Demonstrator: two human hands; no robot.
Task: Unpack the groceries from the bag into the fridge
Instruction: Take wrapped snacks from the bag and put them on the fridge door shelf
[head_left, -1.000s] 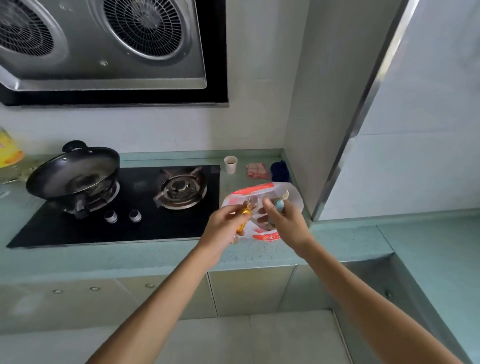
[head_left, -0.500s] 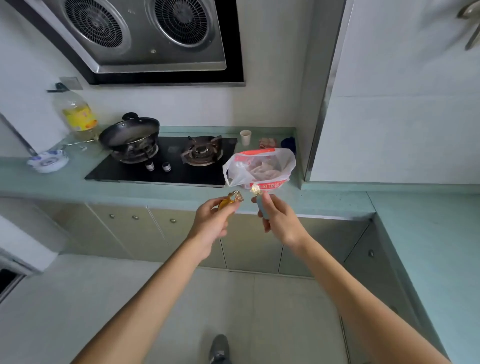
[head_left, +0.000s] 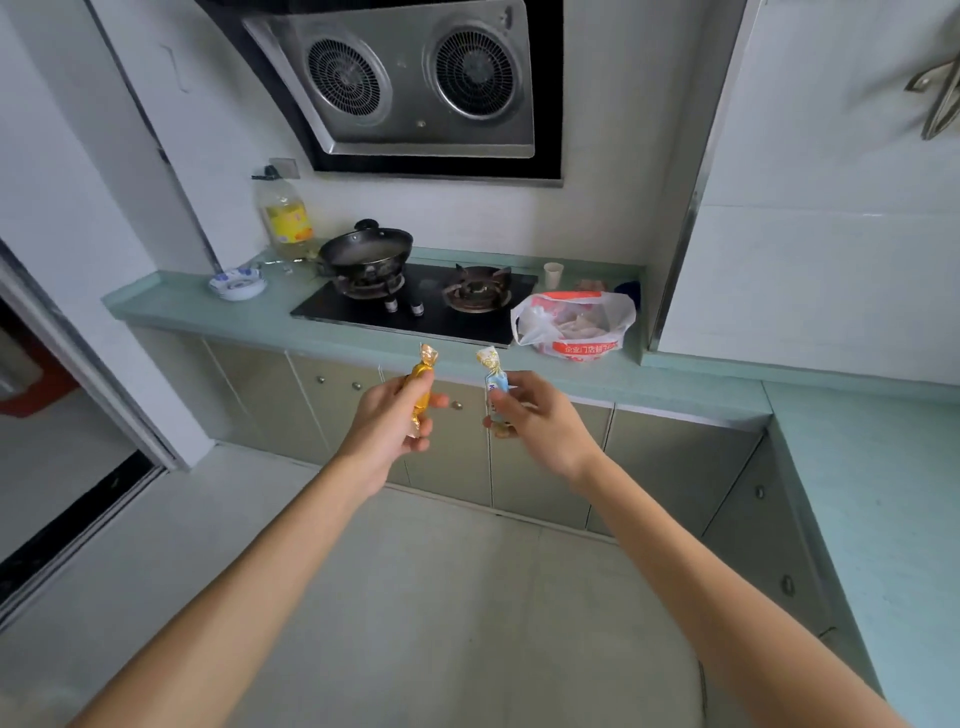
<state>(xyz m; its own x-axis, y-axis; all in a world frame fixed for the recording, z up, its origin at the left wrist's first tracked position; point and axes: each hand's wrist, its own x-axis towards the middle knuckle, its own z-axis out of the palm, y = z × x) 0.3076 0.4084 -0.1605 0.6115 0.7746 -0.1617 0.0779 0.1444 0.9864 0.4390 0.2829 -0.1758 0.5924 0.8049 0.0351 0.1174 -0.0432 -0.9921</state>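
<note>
Two small twist-wrapped snacks are out: left hand (head_left: 395, 421) curled round a gold foil-wrapped stick (head_left: 422, 387), right hand (head_left: 535, 421) pinching a pale blue-and-white wrapped stick (head_left: 493, 376), both held upright and apart over the floor, likely one per hand to carry them to the fridge. White translucent plastic bag with red print (head_left: 574, 325) sits slumped on the teal countertop (head_left: 208, 317) just beside the black gas hob (head_left: 363, 312), with pale items inside that are too blurred to identify. No fridge identifiable in view.

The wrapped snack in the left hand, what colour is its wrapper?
Shiny gold-orange wrapper, gripped by the left hand; head view.
</note>
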